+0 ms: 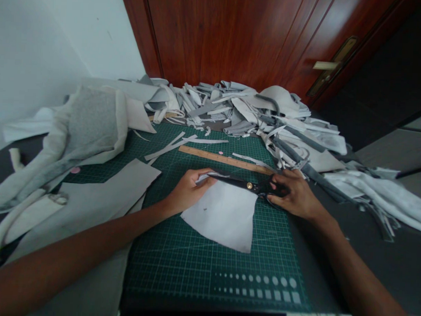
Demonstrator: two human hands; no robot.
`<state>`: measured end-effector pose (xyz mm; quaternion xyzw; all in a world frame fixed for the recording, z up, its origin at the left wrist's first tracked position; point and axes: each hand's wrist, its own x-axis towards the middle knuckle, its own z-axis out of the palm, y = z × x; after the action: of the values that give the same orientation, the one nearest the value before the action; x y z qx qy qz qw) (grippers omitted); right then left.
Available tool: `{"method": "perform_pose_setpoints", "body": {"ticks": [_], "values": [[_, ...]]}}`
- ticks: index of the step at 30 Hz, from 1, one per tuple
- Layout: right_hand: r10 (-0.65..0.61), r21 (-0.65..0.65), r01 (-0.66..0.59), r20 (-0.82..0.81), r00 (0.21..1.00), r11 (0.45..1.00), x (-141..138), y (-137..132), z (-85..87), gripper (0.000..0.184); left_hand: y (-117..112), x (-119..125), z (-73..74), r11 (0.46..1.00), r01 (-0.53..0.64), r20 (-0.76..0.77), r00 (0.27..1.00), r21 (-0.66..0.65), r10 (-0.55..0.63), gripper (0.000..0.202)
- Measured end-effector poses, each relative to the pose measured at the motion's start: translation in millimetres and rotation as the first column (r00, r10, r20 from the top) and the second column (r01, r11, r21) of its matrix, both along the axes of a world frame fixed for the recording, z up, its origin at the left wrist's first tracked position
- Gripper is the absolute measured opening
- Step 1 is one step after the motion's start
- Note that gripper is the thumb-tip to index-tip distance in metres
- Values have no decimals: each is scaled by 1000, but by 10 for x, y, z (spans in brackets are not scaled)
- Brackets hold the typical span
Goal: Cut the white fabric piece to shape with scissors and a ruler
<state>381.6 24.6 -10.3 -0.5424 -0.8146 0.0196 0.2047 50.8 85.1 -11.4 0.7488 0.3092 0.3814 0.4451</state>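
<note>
Plainly, right hand (294,192) holds scissors (249,185) while mat (169,258) bears ruler (227,161).

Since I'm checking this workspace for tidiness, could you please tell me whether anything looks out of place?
Yes: the offcuts lie untidily heaped along the far edge of the cutting mat, and the wooden ruler sits askew to its grid.

Right fingers (278,181) around black scissors (249,185), left fingers (199,172) on a white piece (225,216), green cutting mat (179,263) beneath.

Black, gold-pivoted scissors (250,185) point left from the right hand (294,191). A white piece (225,216) spreads from the pinching left hand (188,188), beside the scissors.
</note>
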Motion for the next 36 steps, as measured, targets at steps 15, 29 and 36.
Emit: {"method": "perform_pose_setpoints", "body": {"ticks": [15, 29, 36], "values": [[-17, 17, 17, 7, 1000, 1000, -17, -14, 18, 30, -21, 14, 41, 1000, -13, 18, 1000, -24, 13, 15], [35, 52, -34, -16, 999, 998, 3, -6, 21, 28, -10, 8, 7, 1000, -18, 13, 1000, -2, 18, 17], [35, 78, -34, -8, 999, 996, 18, -7, 30, 32, -2, 9, -1, 1000, -14, 9, 1000, 1, 14, 20]]}}
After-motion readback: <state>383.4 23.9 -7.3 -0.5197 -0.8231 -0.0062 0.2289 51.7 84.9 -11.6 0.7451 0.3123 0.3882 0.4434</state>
